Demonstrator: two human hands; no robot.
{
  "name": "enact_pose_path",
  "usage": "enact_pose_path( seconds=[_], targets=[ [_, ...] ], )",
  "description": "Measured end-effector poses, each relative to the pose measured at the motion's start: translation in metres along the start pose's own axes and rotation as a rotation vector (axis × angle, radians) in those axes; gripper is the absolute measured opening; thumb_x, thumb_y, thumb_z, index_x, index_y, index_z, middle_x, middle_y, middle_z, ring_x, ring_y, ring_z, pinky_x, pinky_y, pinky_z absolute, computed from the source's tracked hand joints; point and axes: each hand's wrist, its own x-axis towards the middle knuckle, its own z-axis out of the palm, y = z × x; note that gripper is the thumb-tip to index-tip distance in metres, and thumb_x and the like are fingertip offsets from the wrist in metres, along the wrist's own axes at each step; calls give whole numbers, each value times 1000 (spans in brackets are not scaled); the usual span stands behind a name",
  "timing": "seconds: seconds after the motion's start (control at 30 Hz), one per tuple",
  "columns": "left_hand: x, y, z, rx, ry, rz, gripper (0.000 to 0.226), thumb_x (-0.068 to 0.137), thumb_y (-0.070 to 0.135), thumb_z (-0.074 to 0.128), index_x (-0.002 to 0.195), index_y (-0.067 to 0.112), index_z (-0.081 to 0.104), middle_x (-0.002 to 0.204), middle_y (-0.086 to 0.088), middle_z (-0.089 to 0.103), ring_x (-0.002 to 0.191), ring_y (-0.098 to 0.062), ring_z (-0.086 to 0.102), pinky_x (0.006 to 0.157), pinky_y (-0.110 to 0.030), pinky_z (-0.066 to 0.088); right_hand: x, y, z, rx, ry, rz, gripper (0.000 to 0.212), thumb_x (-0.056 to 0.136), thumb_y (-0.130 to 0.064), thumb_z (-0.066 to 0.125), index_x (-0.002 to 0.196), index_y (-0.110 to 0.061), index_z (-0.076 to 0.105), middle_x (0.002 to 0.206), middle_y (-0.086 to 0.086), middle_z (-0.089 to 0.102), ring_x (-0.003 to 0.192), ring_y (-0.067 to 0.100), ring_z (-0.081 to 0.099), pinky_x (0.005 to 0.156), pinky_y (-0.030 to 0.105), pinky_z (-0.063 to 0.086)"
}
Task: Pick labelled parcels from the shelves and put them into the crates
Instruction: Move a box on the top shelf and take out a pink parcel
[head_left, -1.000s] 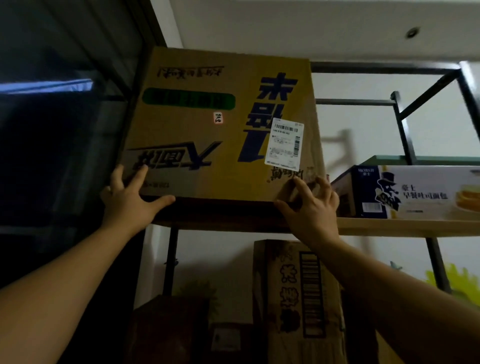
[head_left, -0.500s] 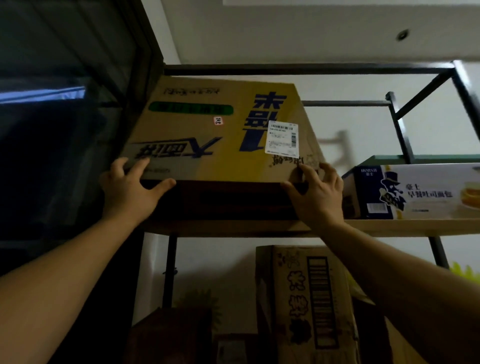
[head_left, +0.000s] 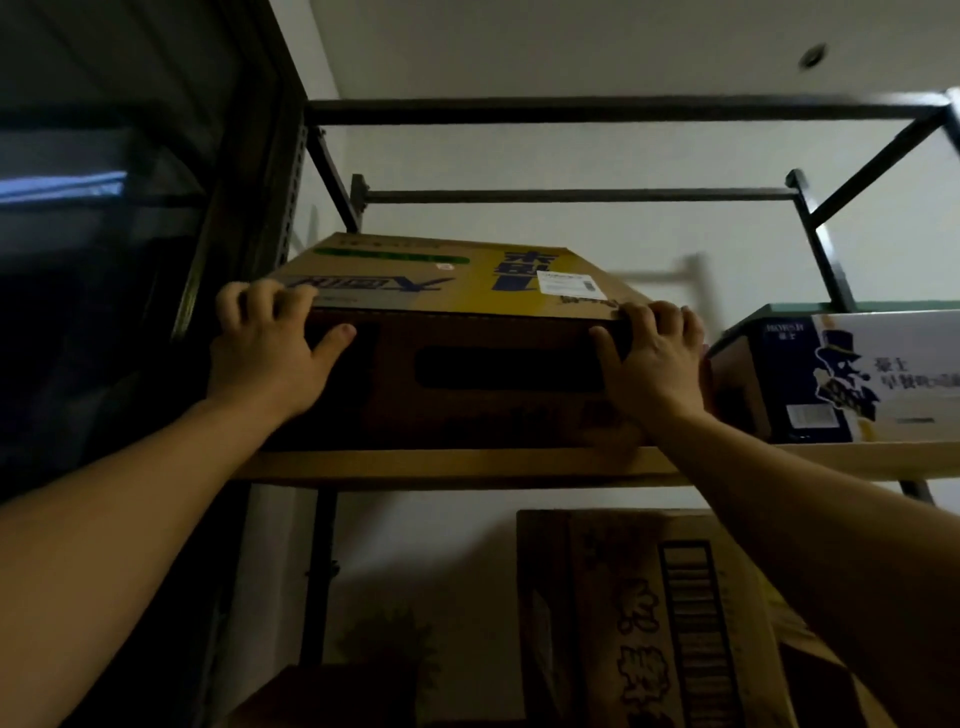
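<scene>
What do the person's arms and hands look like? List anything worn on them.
Both forearms are bare right up to the frame edge: no sleeves show. The left hand and right hand are gloveless, with no ring, watch or wristband visible. Nails look short and unpainted, though the light is dim. No markings or tools show on either arm.
</scene>
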Motion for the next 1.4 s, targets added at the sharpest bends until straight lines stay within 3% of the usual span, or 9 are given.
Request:
enact_pose_path(
  seconds=[0.17, 0.33, 0.47, 0.57, 0.7, 0.87, 1.07, 1.23, 1.4],
  targets=[
    [-6, -2, 3, -86, 109, 54, 56, 87, 46, 55, 130, 10, 49, 132, -17, 39, 128, -39, 23, 99, -52, 33, -2, 6, 6, 154, 175, 5, 50, 92, -49, 55, 129, -15, 53, 139, 18, 37, 133, 36, 27, 112, 50, 26],
    [-6, -11, 9, -88, 132, 71, 54, 87, 45, 55, 129, 10, 51, 130, -17, 41, 126, -39, 25, 97, -52, 34, -5, 4, 15, 226, 270, -20, 43, 90, -46, 57, 121, -17, 58, 132, 17, 40, 130, 36, 29, 109, 54, 29],
    [8, -13, 17, -104, 92, 43, 55, 89, 48, 50, 130, 12, 50, 131, -17, 42, 128, -37, 24, 102, -48, 31, 6, -2, 18, 193, 259, -14, 40, 93, -42, 57, 125, -17, 57, 134, 15, 39, 132, 33, 26, 109, 42, 24],
    [19, -13, 22, -91, 46, 17, 56, 90, 51, 46, 133, 16, 47, 134, -16, 41, 130, -35, 23, 104, -48, 28, 14, -6, 19, 116, 201, -4, 43, 96, -45, 52, 130, -20, 54, 138, 14, 37, 135, 31, 23, 108, 36, 20],
    [34, -9, 35, -63, -56, -10, 56, 91, 53, 41, 137, 20, 40, 142, -13, 36, 137, -32, 14, 109, -50, 25, 26, -4, 27, -37, 58, -16, 55, 93, -58, 46, 138, -27, 42, 142, 9, 32, 139, 30, 17, 111, 46, 27],
    [48, -11, 56, -12, -273, -51, 80, 82, 68, 45, 146, 29, 19, 155, -4, 14, 144, -27, -7, 109, -59, 22, 42, 3, 41, -107, -116, -10, 70, 87, -67, 47, 143, -30, 30, 149, 6, 25, 143, 33, 7, 111, 57, 32],
    [60, -14, 71, -4, -388, -76, 93, 78, 71, 49, 150, 29, 9, 157, -4, 5, 144, -28, -16, 116, -54, 6, 48, 6, 51, -180, -231, -4, 80, 84, -72, 47, 148, -31, 21, 154, 6, 21, 144, 39, 3, 116, 59, 22],
    [61, -11, 69, 23, -414, -92, 93, 78, 72, 48, 150, 30, 7, 159, -4, 2, 144, -28, -16, 115, -57, 6, 52, 6, 47, -208, -281, -4, 83, 84, -71, 49, 150, -32, 17, 156, 6, 19, 145, 39, 3, 116, 60, 20],
    [45, 13, 65, 99, -431, -60, 91, 79, 75, 40, 150, 36, -1, 159, -1, -9, 145, -27, -16, 115, -59, 1, 38, 9, 30, -192, -322, 5, 85, 90, -61, 50, 155, -32, 2, 163, 6, 1, 149, 33, -3, 119, 54, 9]
  ],
)
